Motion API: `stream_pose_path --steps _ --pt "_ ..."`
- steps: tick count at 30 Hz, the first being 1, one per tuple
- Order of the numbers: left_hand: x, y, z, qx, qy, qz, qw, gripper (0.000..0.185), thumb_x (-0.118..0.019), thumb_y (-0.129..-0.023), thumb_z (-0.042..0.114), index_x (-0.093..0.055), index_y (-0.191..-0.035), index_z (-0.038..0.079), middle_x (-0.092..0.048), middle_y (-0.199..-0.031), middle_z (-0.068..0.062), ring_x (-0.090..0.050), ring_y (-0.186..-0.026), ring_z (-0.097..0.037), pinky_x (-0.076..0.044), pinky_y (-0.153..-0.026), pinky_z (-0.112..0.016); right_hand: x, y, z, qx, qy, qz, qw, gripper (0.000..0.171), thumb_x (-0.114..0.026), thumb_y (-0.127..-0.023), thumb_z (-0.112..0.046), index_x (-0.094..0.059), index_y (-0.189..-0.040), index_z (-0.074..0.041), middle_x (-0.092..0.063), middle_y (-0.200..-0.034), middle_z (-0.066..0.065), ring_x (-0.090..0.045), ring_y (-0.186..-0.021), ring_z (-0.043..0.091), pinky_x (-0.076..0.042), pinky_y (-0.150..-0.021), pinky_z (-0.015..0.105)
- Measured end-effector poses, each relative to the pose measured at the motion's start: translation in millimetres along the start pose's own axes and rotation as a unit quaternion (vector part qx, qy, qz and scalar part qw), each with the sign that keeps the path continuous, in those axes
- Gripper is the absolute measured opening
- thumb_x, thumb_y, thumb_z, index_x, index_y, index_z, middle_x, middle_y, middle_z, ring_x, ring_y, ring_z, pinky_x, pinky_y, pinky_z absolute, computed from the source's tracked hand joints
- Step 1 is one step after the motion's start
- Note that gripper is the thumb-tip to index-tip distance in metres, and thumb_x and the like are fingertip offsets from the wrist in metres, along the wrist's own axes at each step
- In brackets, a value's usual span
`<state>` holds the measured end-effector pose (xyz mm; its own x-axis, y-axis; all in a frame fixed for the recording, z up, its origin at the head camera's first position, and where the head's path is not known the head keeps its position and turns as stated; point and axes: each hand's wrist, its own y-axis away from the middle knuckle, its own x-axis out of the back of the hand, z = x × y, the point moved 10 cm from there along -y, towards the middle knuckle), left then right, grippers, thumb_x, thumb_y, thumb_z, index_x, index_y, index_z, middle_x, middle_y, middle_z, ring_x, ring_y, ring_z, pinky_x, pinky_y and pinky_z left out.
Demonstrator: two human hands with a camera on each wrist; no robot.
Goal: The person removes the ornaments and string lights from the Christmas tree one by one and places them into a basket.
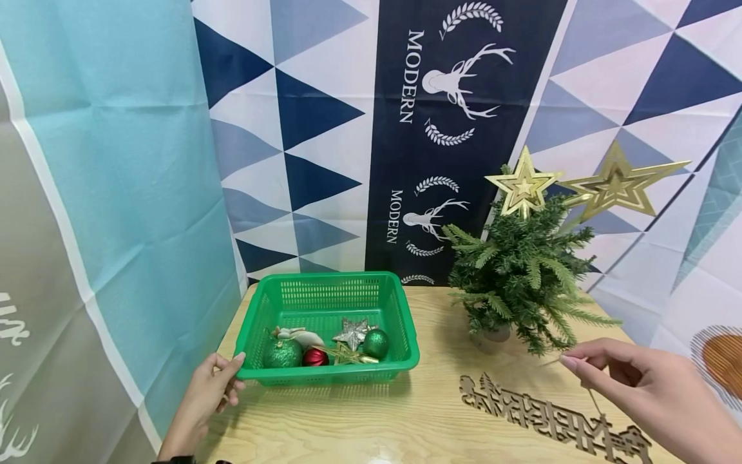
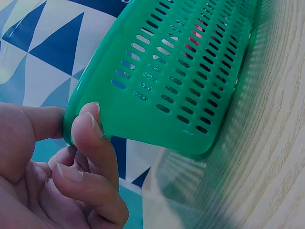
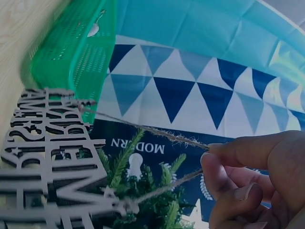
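Fingers (image 3: 224,155) of the right hand (image 1: 649,380) pinch a rough twine loop (image 3: 152,133), thumb and forefinger pressed together on the strands. The twine runs down to a flat wooden cut-out of lettering (image 1: 551,412), which lies on the pale wood-grain surface (image 1: 377,425) near the front edge. On the other side, the left hand (image 1: 205,393) grips the near left corner of a green plastic basket (image 1: 400,309): thumb over the rim, the other fingers (image 2: 90,138) curled beneath it (the wrist view shows the rim squeezed between them).

The basket is rectangular, with slotted walls, and stands at the surface's left part. Inside it lie a glittery green ball (image 1: 282,353), a smaller green ball (image 1: 376,343), a ribbed red ball (image 1: 315,357), a silver glitter star (image 1: 351,331), a thin gold star outline and a pale ornament that I cannot make out.

Right of the basket, just behind the right hand, stands a small bushy artificial fir (image 1: 522,277) in a little pot; its lower boughs reach close to the pinching fingers. Two gold layered stars (image 1: 524,183) sit at its top, one upright, the larger tilted off to the right. Behind everything hangs creased cloth (image 1: 324,129) printed with blue triangles, antlered deer heads and the word MODERN.
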<state>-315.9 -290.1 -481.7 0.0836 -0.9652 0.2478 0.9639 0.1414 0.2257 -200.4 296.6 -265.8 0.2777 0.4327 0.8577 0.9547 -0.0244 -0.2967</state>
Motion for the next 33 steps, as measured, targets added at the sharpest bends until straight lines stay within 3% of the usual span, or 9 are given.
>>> stream_pose_path --steps 4,14,24,33 --pt "0.2 -1.0 -0.5 -0.004 0.005 0.001 1.0 0.042 -0.056 -0.107 0.044 -0.042 -0.099 0.006 -0.069 -0.078 -0.009 -0.059 -0.054 -0.018 -0.038 -0.047 -0.03 -0.9 -3.3 -7.3 0.014 -0.002 0.005 1.0 0.011 -0.069 -0.101 -0.034 -0.075 -0.107 -0.026 -0.055 -0.07 -0.008 -0.043 -0.054 0.013 -0.03 -0.051 0.029" --pt "0.7 0.0 -1.5 -0.008 0.009 0.005 0.9999 0.042 -0.057 -0.106 0.045 -0.043 -0.099 0.006 -0.069 -0.079 -0.011 -0.059 -0.054 -0.019 -0.038 -0.048 -0.03 -1.9 -13.4 -22.6 0.018 -0.018 0.003 1.0 0.015 -0.069 -0.101 -0.036 -0.076 -0.106 -0.024 -0.049 -0.063 -0.003 -0.04 -0.051 0.015 -0.029 -0.049 0.03" --pt "-4.7 -4.4 2.3 -0.025 0.03 0.005 0.9992 0.039 -0.056 -0.107 0.041 -0.042 -0.102 0.005 -0.068 -0.078 -0.01 -0.058 -0.051 -0.015 -0.036 -0.045 -0.027 1.0 -27.7 -48.9 0.072 -0.066 0.014 0.995 0.006 -0.073 -0.1 -0.025 -0.076 -0.105 -0.025 -0.051 -0.063 -0.003 -0.042 -0.046 0.015 -0.034 -0.044 0.03" --pt "-3.6 -3.4 -0.1 -0.023 0.034 0.008 0.9991 0.04 -0.057 -0.107 0.042 -0.042 -0.1 0.005 -0.067 -0.076 -0.008 -0.057 -0.051 -0.015 -0.036 -0.046 -0.027 -7.2 -37.1 -68.8 0.089 -0.078 0.003 0.993 0.006 -0.072 -0.1 -0.026 -0.076 -0.104 -0.025 -0.05 -0.059 -0.003 -0.043 -0.046 0.015 -0.034 -0.045 0.03"
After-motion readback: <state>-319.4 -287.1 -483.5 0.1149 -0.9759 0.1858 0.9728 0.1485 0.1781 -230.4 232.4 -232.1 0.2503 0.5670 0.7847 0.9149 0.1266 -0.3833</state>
